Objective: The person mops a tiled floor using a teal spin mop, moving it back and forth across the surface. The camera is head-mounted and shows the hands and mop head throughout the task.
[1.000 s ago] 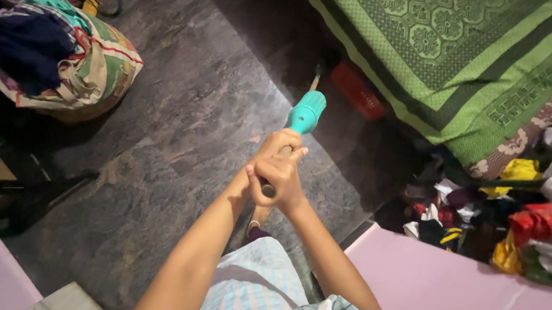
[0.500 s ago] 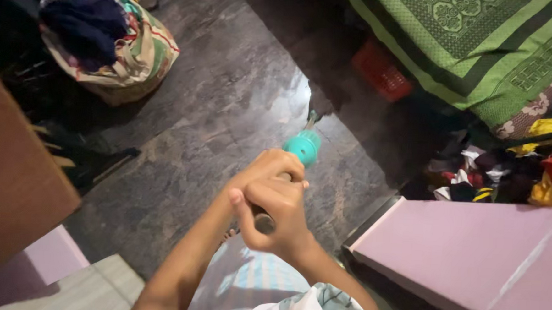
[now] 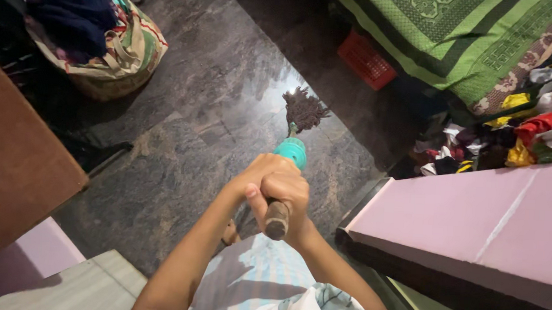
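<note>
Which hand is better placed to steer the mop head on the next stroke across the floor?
Probably the left hand: it grips the mop handle lower, nearest the teal collar and mop head. The right hand wraps the wooden top end. They overlap, so the edge is slight.

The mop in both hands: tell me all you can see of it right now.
The mop has a brown, wood-like handle with a blunt end pointing up at the camera, a teal plastic-looking collar, and a dark, stringy head that rests on the glossy dark stone floor. It slants forward and down, away from the person. The left hand and right hand both wrap the handle's top, just behind the collar, touching each other. Only the floor and the hands touch it.
</note>
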